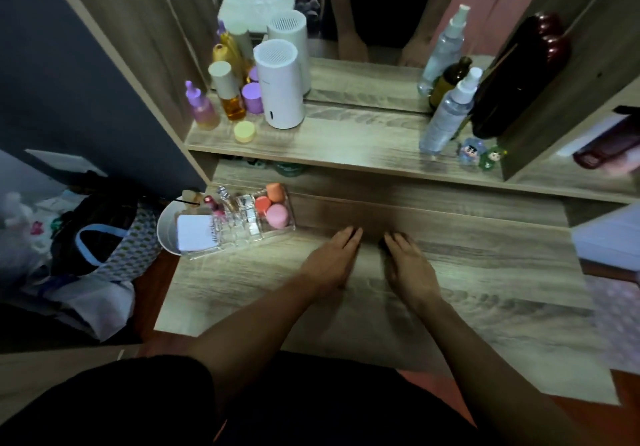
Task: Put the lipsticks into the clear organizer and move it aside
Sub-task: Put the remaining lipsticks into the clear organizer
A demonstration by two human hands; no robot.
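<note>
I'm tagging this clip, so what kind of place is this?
Probably a bedroom dressing table: a mirror backs a wooden vanity, skincare bottles line its shelf, and a clear organizer holds lipsticks and makeup sponges.

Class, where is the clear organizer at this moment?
In the head view, the clear organizer sits at the table's back-left corner, beside a white bowl.

white humidifier (280, 89) — shelf left | spray bottle (446, 116) — shelf right | yellow jar (245, 131)

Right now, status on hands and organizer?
Left hand, right hand flat on tabletop, empty. Clear organizer at left edge, lipsticks slotted. Nothing obstructing.
</note>
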